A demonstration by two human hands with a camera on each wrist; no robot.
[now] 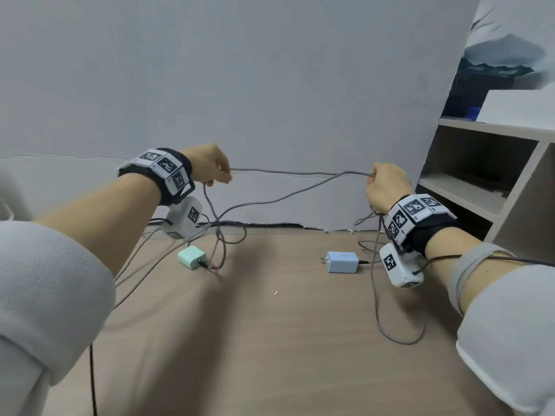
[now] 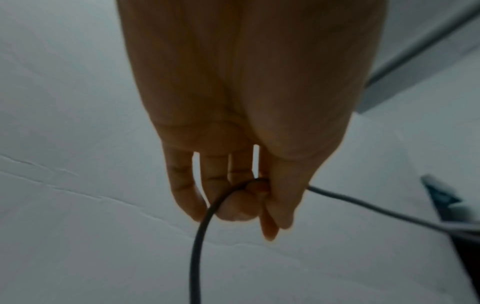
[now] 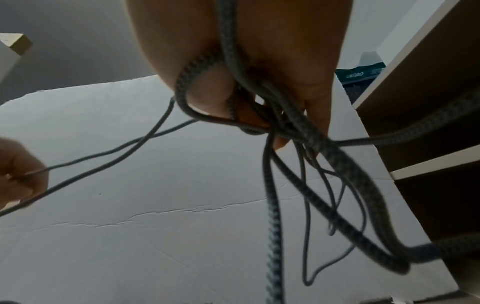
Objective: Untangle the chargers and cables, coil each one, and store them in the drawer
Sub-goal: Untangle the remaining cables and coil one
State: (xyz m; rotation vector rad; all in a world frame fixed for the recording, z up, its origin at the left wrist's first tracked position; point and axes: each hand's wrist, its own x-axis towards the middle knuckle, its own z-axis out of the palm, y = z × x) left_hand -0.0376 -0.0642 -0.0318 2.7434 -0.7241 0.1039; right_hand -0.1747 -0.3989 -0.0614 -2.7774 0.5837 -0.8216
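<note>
A grey braided cable (image 1: pixel 294 172) stretches in the air between my two raised hands. My left hand (image 1: pixel 214 169) pinches it between thumb and fingers (image 2: pixel 246 197), and the cable (image 2: pixel 202 236) hangs down from there. My right hand (image 1: pixel 381 184) grips several loops of the same cable (image 3: pixel 272 123), which dangle below the palm. On the floor lie a mint-green charger (image 1: pixel 191 257) and a light blue charger (image 1: pixel 342 262), each with a cable plugged in. More grey cable (image 1: pixel 222 235) lies tangled behind the green charger.
A shelf unit (image 1: pixel 492 175) with open compartments stands at the right, close to my right hand. A grey wall (image 1: pixel 270 85) rises behind the wooden floor (image 1: pixel 270 340). A loop of cable (image 1: pixel 399 334) trails on the floor at the right. No drawer is visible.
</note>
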